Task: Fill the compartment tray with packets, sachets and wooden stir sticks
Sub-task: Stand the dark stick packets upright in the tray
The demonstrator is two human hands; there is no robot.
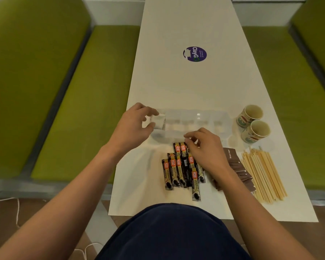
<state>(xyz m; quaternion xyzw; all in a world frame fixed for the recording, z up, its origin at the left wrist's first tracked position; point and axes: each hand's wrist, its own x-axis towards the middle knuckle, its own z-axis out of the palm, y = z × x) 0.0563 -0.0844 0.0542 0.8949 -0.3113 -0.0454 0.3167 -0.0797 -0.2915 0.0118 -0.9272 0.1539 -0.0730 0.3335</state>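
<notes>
Left hand (133,124): thumb and fingers curled round white packets (159,121), over the tray's left end.
Compartment tray (195,117): clear, mid-worktop, just beyond the sachets.
Sachets (178,169): black and gold, "GRANULES" legible, near centre.
Sticker (195,54): purple, "ClayGo", far centre.
Right hand (204,147): fingers curled at the sachets' far ends; cannot tell whether it grips one.
Brown packets (235,164): print blurred.
Stir sticks (265,175): wooden, heaped near right.
Paper cups (253,124): two, right of tray.

Canteen or office pantry booth: green cushioned benches (73,100) flank white table (186,87); ClayGo sticker (195,54).
</notes>
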